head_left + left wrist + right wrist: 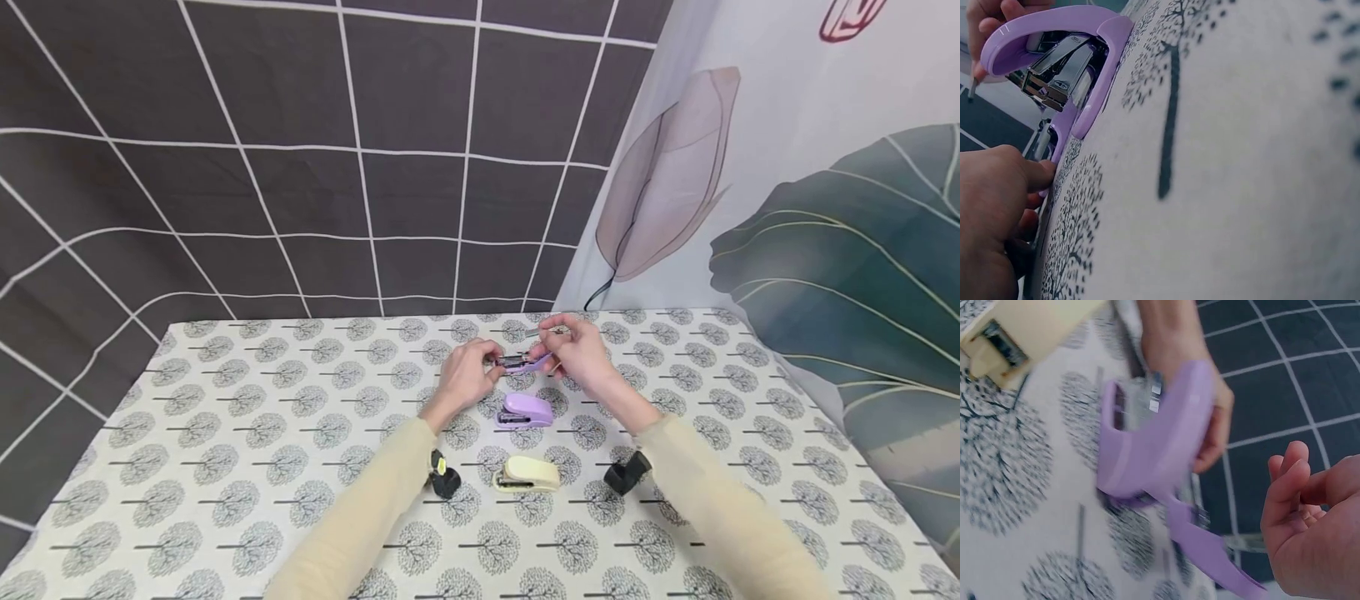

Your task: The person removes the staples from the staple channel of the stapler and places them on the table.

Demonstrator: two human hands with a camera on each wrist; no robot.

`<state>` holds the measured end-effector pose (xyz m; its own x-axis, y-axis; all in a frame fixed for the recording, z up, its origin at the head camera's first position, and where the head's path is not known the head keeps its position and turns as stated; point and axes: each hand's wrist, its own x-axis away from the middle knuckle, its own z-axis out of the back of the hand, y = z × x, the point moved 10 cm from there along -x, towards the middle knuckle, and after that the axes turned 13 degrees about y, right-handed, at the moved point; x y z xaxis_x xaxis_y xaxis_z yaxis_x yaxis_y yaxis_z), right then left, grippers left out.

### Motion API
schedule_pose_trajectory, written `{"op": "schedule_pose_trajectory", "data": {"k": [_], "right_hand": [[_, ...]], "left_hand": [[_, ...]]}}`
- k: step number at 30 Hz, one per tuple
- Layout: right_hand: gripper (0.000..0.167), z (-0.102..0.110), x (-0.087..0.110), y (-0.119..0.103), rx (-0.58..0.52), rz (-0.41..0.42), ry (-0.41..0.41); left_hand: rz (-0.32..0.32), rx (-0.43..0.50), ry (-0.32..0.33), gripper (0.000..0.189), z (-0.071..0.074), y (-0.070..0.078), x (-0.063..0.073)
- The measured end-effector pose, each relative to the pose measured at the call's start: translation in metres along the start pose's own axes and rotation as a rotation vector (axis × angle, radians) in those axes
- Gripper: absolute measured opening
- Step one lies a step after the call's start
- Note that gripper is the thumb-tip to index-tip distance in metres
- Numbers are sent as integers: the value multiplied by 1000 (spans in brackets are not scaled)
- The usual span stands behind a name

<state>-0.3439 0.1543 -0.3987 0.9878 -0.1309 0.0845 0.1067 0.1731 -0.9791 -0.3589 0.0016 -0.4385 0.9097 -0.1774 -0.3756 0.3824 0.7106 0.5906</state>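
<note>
Three staplers stand in a column in the head view. The farthest, a purple stapler, lies opened with its metal channel showing. My left hand pinches its left end between thumb and fingers. Over its right end, my right hand pinches a thin grey strip, which looks like a row of staples. The left wrist view shows the strip's tip below the right fingers. Nearer than both hands sits a second purple stapler, closed and upright. It partly hides the opened one in both wrist views.
A closed cream stapler stands nearest, between the forearms. The tree-print tablecloth covers the table. Behind its far edge hangs a dark gridded cloth, with a leaf-print curtain at right. Black wrist cameras sit under the sleeves.
</note>
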Motion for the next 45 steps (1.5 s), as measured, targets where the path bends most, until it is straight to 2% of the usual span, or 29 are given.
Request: {"op": "schedule_pose_trajectory", "data": {"k": [6, 12, 19, 26, 33, 45], "right_hand": [[26, 29, -4, -5, -57, -9, 42], [30, 53, -7, 6, -74, -58, 80], [24, 73, -9, 21, -80, -82, 122], [34, 80, -9, 43, -59, -126, 134], [33, 78, -9, 62, -35, -164, 108], [31, 85, -10, 79, -5, -200, 95]], "left_hand": [[-15, -32, -19, 26, 2, -1, 1], [-17, -47, -9, 25, 5, -6, 2], [-21, -62, -9, 24, 6, -7, 4], [-4, -64, -27, 24, 4, -5, 5], [-6, -61, -29, 23, 2, -3, 3], [0, -55, -38, 23, -3, 0, 0]]}}
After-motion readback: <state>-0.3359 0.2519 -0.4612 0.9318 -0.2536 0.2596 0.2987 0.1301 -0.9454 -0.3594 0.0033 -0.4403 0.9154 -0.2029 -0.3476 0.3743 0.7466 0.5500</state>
